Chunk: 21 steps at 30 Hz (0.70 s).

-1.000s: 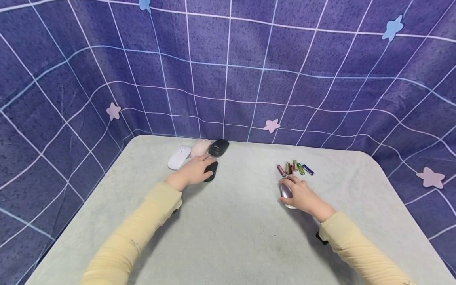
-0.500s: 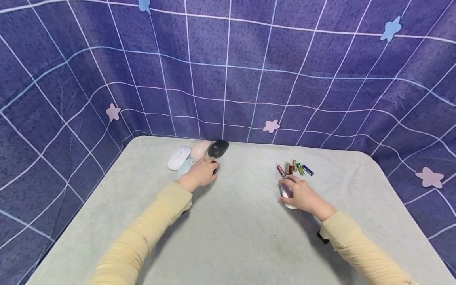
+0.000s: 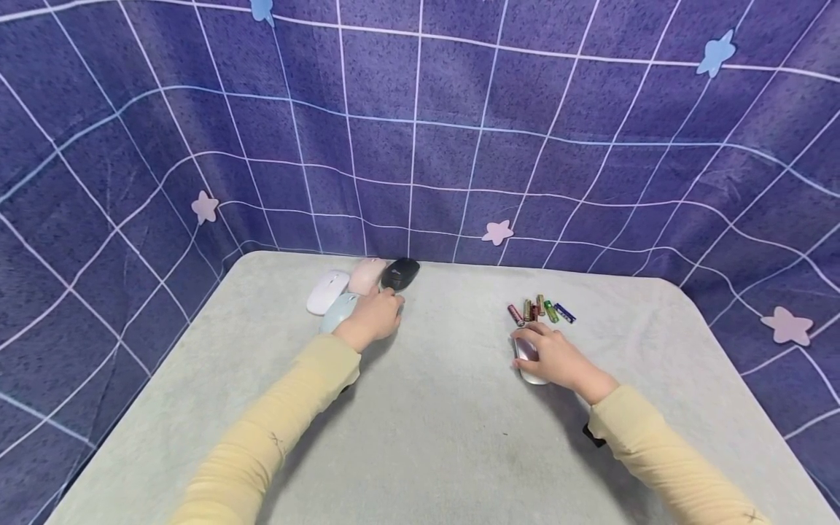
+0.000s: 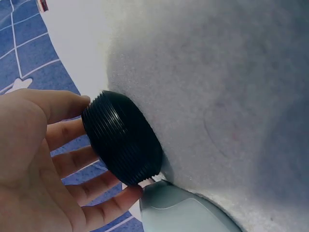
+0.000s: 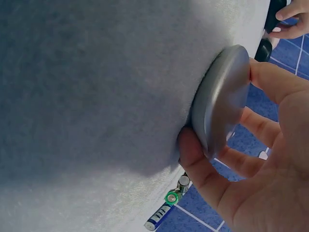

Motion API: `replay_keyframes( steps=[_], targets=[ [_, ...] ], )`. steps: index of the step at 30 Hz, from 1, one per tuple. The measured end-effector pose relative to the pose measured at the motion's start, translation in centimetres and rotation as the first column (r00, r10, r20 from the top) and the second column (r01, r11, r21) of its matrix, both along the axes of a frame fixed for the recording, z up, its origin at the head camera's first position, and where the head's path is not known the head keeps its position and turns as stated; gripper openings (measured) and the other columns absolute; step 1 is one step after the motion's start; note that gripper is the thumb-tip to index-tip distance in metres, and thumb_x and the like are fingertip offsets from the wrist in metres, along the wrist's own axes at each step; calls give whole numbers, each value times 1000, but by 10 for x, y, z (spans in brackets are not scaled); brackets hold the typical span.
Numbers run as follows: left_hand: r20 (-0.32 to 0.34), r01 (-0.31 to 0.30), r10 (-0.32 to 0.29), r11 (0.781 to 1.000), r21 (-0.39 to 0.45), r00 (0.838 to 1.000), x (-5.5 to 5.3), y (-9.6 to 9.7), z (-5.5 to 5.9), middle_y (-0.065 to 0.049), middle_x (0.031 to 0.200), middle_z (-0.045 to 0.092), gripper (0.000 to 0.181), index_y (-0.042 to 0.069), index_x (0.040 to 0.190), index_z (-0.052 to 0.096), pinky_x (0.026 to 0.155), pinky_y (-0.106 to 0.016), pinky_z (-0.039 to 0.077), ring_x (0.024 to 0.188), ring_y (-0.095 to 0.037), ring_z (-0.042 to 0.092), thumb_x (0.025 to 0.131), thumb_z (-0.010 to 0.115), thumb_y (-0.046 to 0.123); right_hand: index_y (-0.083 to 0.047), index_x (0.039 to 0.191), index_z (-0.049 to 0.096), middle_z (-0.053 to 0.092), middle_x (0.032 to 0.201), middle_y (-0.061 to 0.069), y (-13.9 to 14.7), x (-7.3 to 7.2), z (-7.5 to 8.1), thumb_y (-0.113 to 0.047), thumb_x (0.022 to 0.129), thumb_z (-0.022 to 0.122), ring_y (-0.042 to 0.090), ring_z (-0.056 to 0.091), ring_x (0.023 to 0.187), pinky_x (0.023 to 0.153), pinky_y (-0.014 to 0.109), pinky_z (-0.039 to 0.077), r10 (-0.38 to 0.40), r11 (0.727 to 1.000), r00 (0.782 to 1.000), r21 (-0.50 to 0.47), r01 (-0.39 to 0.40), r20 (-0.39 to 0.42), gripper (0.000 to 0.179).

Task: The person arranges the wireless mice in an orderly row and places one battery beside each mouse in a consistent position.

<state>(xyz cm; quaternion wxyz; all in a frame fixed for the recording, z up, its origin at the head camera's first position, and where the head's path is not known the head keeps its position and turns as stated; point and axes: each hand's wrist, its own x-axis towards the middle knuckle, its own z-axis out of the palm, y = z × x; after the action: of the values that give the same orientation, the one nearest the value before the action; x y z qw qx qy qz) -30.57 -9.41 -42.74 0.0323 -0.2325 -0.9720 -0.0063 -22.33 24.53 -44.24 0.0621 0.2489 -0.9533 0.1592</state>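
Note:
My left hand (image 3: 376, 319) is over a black computer mouse, which it hides in the head view. In the left wrist view, thumb and fingers curl round this black mouse (image 4: 125, 137) with ribbed sides as it sits on the cloth. A light blue mouse (image 3: 337, 313) lies just left of that hand, close to the little finger in the wrist view. On the right, my right hand (image 3: 554, 357) holds a silver-grey mouse (image 3: 527, 351) between thumb and fingers. Its smooth shell (image 5: 224, 99) shows in the right wrist view, low against the cloth.
Beyond the left hand lie a white mouse (image 3: 327, 292), a pink mouse (image 3: 367, 275) and another black mouse (image 3: 400, 273). Several small batteries (image 3: 550, 312) lie just past the right hand. A pale cloth covers the table (image 3: 433, 437); a blue gridded curtain (image 3: 420, 146) hangs around it.
My left hand has shifted a little rightward and closed over the black mouse, uncovering the light blue mouse. My right hand keeps its hold on the silver-grey mouse in the same place.

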Motion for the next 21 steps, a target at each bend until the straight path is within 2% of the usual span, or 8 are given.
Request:
replay_keyframes(
  steps=[2,5,11,16,21],
  targets=[
    [7,-12,12,1000,8,1000,-1,1,0,-17,116,60,35,8,119,62,78,-49,52,102,-39,54,87,61,22,-3,119,60,54,122,28,0,0,-1,-25,79,74,44,54,109,89,61,43,2,1000,1000,4,-2,-5,48],
    [19,-12,12,999,31,1000,-1,2,2,-18,117,59,35,6,118,63,84,-50,50,106,-41,53,87,61,20,-3,120,59,53,122,29,0,2,0,-25,81,72,44,54,110,89,60,43,17,1000,1000,19,-17,-17,47],
    [58,-13,8,997,79,998,-2,1,3,-20,125,55,36,5,120,61,90,-51,46,109,-44,52,87,61,18,-4,123,58,51,128,29,5,5,6,-27,80,73,44,48,118,96,61,37,118,990,991,80,-112,-65,51],
    [74,-22,16,996,84,997,-3,1,0,-20,131,51,34,8,119,62,86,-53,49,112,-47,49,87,61,20,-7,121,61,47,135,27,10,3,7,-28,75,78,48,43,122,102,64,29,241,969,965,79,-233,-103,53],
    [79,-21,15,997,76,997,-2,2,-2,-20,138,45,29,9,114,65,82,-54,51,117,-48,44,87,61,20,-10,118,63,47,136,25,17,0,3,-30,74,78,50,41,123,101,63,30,351,936,929,60,-346,-115,50]
  ],
)
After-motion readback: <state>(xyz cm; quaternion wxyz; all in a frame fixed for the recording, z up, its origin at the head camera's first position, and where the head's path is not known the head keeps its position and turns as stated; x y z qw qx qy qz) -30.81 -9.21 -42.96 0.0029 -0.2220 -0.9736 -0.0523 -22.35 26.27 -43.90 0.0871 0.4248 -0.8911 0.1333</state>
